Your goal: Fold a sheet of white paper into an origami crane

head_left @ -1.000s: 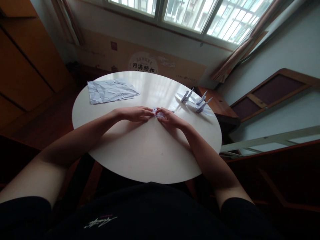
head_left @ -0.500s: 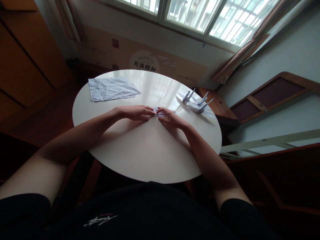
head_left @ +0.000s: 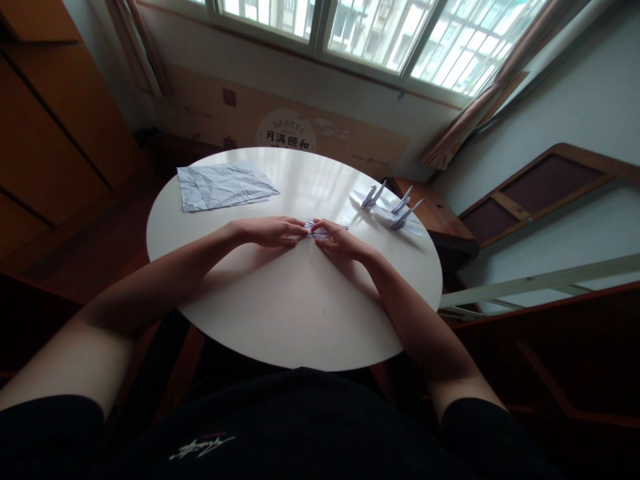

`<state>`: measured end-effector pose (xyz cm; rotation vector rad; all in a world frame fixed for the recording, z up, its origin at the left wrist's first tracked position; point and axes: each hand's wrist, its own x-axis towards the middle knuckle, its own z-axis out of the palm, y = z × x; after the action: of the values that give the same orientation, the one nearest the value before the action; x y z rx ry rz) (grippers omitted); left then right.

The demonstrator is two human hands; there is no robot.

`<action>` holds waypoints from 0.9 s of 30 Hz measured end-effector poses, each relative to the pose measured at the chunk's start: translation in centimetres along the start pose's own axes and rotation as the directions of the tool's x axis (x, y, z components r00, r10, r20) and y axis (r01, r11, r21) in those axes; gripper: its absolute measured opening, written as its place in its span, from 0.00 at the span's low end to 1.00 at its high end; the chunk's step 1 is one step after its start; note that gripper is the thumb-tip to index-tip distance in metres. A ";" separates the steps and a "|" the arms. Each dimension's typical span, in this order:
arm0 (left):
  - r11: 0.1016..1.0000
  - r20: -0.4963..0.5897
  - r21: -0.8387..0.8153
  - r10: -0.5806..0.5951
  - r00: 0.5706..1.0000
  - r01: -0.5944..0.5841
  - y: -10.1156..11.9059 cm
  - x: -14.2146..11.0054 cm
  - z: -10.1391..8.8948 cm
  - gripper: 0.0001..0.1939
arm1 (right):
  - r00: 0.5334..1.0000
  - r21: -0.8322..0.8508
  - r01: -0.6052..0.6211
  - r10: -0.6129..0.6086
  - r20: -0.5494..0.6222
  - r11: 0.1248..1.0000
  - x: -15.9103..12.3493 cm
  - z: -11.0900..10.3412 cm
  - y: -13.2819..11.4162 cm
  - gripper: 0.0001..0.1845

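A small piece of folded paper [head_left: 311, 229] lies on the white table near its middle, mostly covered by my fingers. My left hand [head_left: 273, 231] comes in from the left, its fingertips pressed on the paper's left end. On the other side, my right hand [head_left: 341, 241] grips the paper with thumb and fingers curved around it. The fingertips of both hands nearly meet. Fine folds are too small to make out. To the right stand three folded paper cranes [head_left: 372, 197] with raised pointed tips.
Creased paper sheets [head_left: 225, 187] lie at the far left of the round table [head_left: 290, 313]. Beyond the right edge stands a brown wooden cabinet [head_left: 435, 217]. A printed cardboard panel [head_left: 340, 137] leans below the window [head_left: 375, 33].
The camera view has tilted slightly, so the table sits a little lower in the picture. Both hands stay at the folded paper with almost the same finger pose.
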<state>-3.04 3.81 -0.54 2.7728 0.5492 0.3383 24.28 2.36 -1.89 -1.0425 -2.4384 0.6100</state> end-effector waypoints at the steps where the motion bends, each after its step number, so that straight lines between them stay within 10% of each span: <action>1: 1.000 -0.002 0.003 -0.002 1.000 0.002 0.0 0.0 0.0 0.24 | 1.000 -0.003 -0.001 0.001 -0.001 1.000 0.0 0.0 0.0 0.16; 27: 0.999 -0.010 0.042 0.017 1.000 -0.016 0.2 -0.2 -0.4 0.24 | 1.000 -0.076 -0.018 0.017 -0.023 0.997 0.0 -0.1 -0.8 0.16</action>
<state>-3.29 3.62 -0.16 2.8190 0.5426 0.3489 23.90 1.90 -1.38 -1.0957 -2.4521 0.5121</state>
